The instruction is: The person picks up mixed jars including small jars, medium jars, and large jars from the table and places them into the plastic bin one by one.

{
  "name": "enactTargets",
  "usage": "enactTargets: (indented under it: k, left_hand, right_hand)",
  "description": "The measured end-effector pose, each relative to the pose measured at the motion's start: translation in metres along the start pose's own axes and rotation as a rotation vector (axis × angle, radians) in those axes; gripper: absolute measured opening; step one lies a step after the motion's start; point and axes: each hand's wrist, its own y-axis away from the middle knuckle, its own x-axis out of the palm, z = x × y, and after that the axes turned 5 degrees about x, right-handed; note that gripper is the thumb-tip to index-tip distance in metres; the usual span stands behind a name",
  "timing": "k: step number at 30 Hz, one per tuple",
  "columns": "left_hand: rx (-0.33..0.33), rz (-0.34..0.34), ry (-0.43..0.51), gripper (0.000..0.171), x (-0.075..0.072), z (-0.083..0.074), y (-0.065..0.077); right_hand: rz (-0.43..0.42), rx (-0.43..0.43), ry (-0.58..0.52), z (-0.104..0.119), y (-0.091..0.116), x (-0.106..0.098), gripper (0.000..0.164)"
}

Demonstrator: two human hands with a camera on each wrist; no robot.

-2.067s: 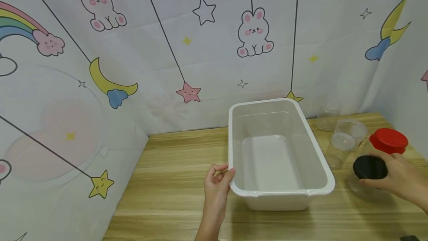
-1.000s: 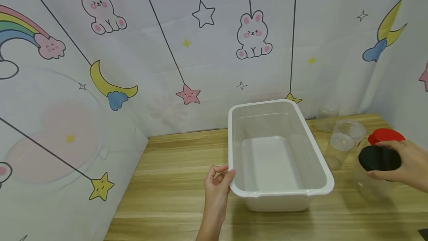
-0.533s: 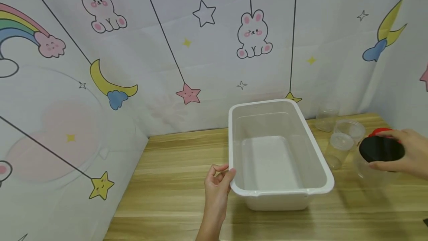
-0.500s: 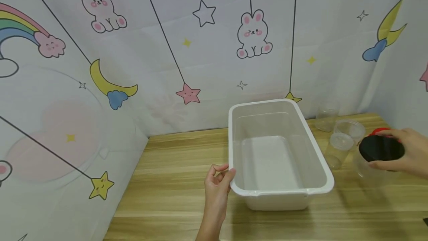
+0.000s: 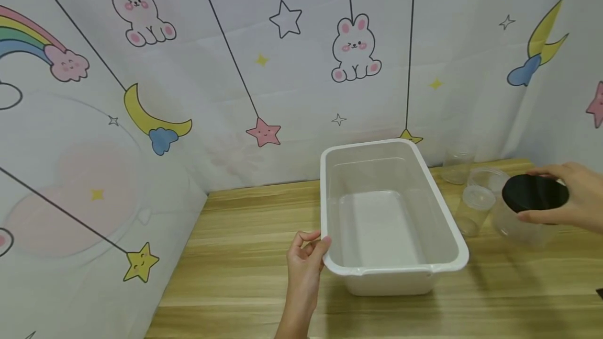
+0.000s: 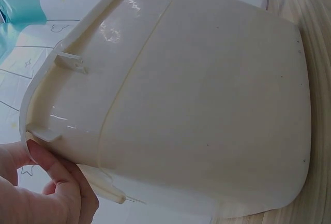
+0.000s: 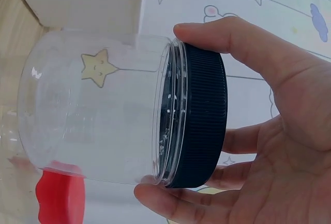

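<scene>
A clear plastic jar (image 7: 98, 105) with a black ribbed screw lid (image 5: 534, 192) hangs from my right hand (image 5: 572, 195), whose thumb and fingers grip the lid's sides. In the head view the jar appears raised a little above the table at the right. My left hand (image 5: 306, 258) pinches the rim at the near left corner of a white rectangular plastic tub (image 5: 388, 280). From the left wrist view, the thumb and fingers (image 6: 57, 182) lie on either side of that rim. The tub stands upright and holds nothing visible.
Several clear containers, among them a lidded one (image 5: 475, 211), stand right of the tub on the wooden table (image 5: 245, 255). A red lid (image 7: 61, 193) shows behind the held jar in the right wrist view. A cartoon-printed curtain (image 5: 292, 82) borders the table.
My right hand has lifted the black-lidded jar up and away from its earlier spot, and it now hides the red lid in the head view. The left hand and tub stay put.
</scene>
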Motion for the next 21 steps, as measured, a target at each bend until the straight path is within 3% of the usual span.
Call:
enactTargets:
  k: [21]
  left_hand:
    - [0.013, 0.017, 0.015, 0.018, -0.003, 0.000, 0.001]
  right_hand:
    - [0.011, -0.028, -0.020, 0.014, -0.014, -0.025, 0.094]
